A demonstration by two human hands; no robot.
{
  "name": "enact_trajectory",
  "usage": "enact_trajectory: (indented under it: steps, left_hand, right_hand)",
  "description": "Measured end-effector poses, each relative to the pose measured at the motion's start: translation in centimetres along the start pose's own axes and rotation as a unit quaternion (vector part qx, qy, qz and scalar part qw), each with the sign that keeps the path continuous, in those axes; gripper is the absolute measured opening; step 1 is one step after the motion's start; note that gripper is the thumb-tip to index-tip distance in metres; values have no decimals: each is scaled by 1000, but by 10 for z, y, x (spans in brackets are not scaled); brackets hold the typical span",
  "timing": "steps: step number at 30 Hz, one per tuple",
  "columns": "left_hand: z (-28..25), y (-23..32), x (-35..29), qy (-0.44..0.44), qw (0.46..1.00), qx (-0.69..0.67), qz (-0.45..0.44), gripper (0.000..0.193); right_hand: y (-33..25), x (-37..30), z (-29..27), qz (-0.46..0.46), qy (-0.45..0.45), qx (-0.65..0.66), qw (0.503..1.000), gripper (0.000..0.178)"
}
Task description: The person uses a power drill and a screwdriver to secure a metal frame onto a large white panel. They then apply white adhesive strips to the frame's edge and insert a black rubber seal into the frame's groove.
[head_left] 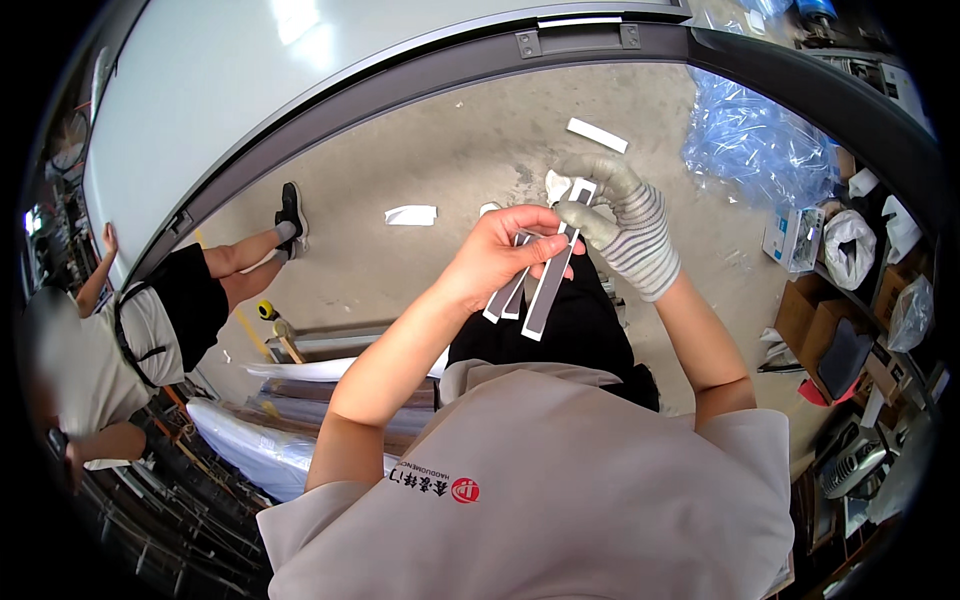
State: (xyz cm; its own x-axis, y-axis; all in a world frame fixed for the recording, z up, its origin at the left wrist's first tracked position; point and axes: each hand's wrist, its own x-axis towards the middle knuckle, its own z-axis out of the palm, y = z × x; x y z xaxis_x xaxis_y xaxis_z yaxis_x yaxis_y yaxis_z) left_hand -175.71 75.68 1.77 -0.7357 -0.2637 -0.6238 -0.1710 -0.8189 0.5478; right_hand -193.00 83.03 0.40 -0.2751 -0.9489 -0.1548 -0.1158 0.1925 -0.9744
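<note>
In front of the body, the dark, white-edged strips (pixel 545 295) are gripped in a fan between thumb and fingers of the bare left hand (pixel 488 258), and the front one's upper end is pinched by the gloved right hand (pixel 632 225). Strips are best handled singly, the others held flat and firmly so that none is dropped onto the floor (pixel 370 140), where a white piece (pixel 598 135) lies beyond.

Narrow, white-edged grey strips (pixel 547 290) slant in a fan between the fingers (pixel 548 247)
</note>
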Motion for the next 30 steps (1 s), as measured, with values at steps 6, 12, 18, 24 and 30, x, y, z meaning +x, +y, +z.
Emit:
enact_trajectory:
  steps: [6, 12, 18, 24, 30]
  left_hand:
    - [18, 6, 2, 91, 990, 84, 66, 16]
    - [27, 2, 2, 118, 952, 250, 134, 16]
    - [30, 0, 6, 129, 878, 401, 227, 14]
    - [21, -11, 13, 148, 924, 302, 183, 19]
    - [13, -11, 8, 166, 966, 178, 85, 20]
  right_hand:
    - [-24, -1, -26, -228, 27, -315, 921, 28]
    - [-18, -16, -26, -148, -4, -291, 945, 24]
    - [-14, -8, -36, -86, -99, -257, 958, 22]
    - [-9, 25, -61, -194, -57, -377, 904, 22]
    - [28, 105, -98, -333, 144, -511, 779, 25]
